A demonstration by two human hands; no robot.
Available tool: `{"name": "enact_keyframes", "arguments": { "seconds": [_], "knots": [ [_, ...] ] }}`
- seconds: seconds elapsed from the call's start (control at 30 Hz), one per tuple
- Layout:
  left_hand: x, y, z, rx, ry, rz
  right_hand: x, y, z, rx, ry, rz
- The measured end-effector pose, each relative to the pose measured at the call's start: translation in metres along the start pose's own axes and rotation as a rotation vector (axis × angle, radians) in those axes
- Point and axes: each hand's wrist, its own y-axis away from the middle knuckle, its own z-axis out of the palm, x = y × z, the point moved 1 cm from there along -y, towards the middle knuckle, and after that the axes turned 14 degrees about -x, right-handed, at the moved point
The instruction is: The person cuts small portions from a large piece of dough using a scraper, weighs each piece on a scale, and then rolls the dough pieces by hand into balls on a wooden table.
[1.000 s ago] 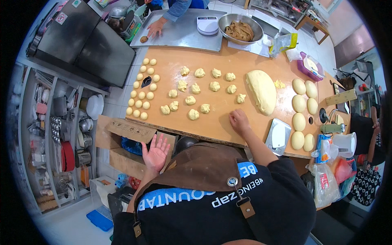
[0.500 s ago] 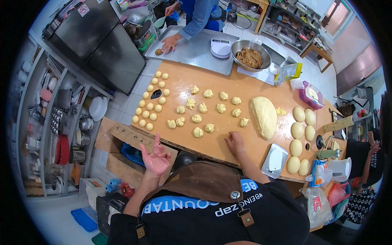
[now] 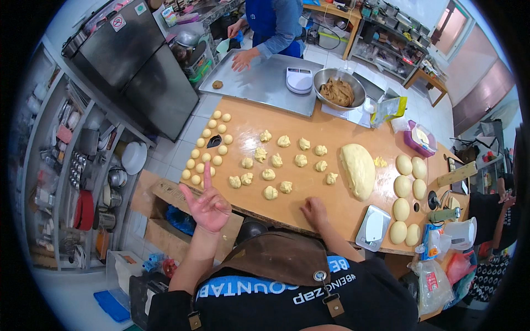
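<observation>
My left hand (image 3: 210, 207) is raised above the table's front edge, index finger and thumb stretched out, the other fingers partly bent, holding nothing. My right hand (image 3: 316, 213) rests on the wooden table (image 3: 309, 118) near its front edge, fingers curled in loosely, with nothing showing in them. Beyond it lie several rough dough pieces (image 3: 285, 187) in loose rows. Small smooth dough balls (image 3: 217, 160) are gathered at the left end. A large slab of yellow dough (image 3: 358, 172) sits right of the rough pieces, and bigger dough rounds (image 3: 401, 209) stand further right.
A digital scale (image 3: 373, 228) is near the front right edge. Across the table, a co-worker's hand (image 3: 243, 59) hovers over a metal tray (image 3: 265, 83) holding a brown dough piece (image 3: 217, 85), a white scale (image 3: 299, 80) and a steel bowl (image 3: 359, 91) nearby. An open cardboard box (image 3: 160, 237) stands front left.
My left hand has risen and moved up toward the small balls, its index finger now pointing up. My right hand stays on the table. The co-worker's hand has lifted off the brown dough.
</observation>
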Motion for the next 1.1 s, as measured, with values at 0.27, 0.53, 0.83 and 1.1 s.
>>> {"name": "enact_keyframes", "arguments": {
  "seconds": [0.27,0.53,0.83,1.1],
  "knots": [
    [0.023,0.025,-0.014,0.085,-0.094,0.040,0.014,0.010,-0.018,0.011,0.019,0.058],
    [-0.002,0.128,-0.077,1.055,-0.273,0.207,0.022,0.036,0.000,-0.070,-0.023,-0.046],
    [0.014,0.129,-0.075,0.883,-0.247,0.190,0.004,0.013,0.007,-0.070,0.055,-0.008],
    [-0.008,0.111,-0.072,1.052,-0.275,0.118,0.017,0.010,-0.027,-0.012,0.120,-0.035]
  ]
}}
